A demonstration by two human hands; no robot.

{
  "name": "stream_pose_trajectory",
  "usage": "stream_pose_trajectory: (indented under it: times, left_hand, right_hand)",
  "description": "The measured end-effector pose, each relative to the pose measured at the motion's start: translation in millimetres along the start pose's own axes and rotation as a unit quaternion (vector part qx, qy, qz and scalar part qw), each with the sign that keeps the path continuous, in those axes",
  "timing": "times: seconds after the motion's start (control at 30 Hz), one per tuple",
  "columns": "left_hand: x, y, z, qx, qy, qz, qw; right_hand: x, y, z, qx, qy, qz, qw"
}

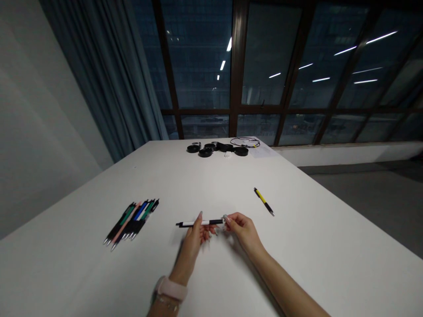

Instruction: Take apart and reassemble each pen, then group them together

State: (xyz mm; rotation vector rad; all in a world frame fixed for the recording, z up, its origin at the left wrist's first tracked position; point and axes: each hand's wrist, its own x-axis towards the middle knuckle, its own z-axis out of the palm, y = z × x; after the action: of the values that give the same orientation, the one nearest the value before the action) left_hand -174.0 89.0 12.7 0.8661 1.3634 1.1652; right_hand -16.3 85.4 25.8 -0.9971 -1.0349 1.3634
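Note:
A white and black pen [206,222] lies level across the fingers of my left hand [195,235], the thumb pressing on its barrel. My right hand [240,226] is at the black end of that pen, thumb and forefinger pinched together; whatever sits between these fingertips is too small to make out. To the right, a yellow and black pen [263,201] rests by itself on the table. On the left side several pens [132,222] lie side by side in a slanted row, with black, green, pink, blue and white barrels.
The white table [205,185] runs back toward dark windows. At its far end lie several black round rolls [205,152], a black cable loop [245,142] and a paper sheet [264,152]. A blue curtain [109,66] hangs beyond the left edge.

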Motion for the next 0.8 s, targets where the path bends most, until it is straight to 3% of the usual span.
stream_pose_trajectory:
  times: [0.2, 0.47, 0.63, 0.8]
  left_hand:
    - [2.3, -1.2, 1.4, -0.016, 0.019, -0.025, 0.999]
    - [1.5, -5.1, 0.1, -0.034, 0.046, 0.015, 0.998]
    - [-2.3, -3.6, 1.8, -0.023, 0.054, 0.030, 0.998]
    - [-6.4, -4.9, 2.6, -0.003, 0.053, 0.052, 0.997]
  right_hand:
    - [-2.3, 1.5, 2.2, 0.055, -0.009, 0.032, 0.998]
    - [-2.2, 5.1, 1.4, 0.111, -0.028, 0.067, 0.991]
    - [-1.3, 2.4, 0.5, 0.102, -0.039, 0.079, 0.991]
    - [-0.9, 3.7, 0.5, 0.041, -0.027, 0.046, 0.998]
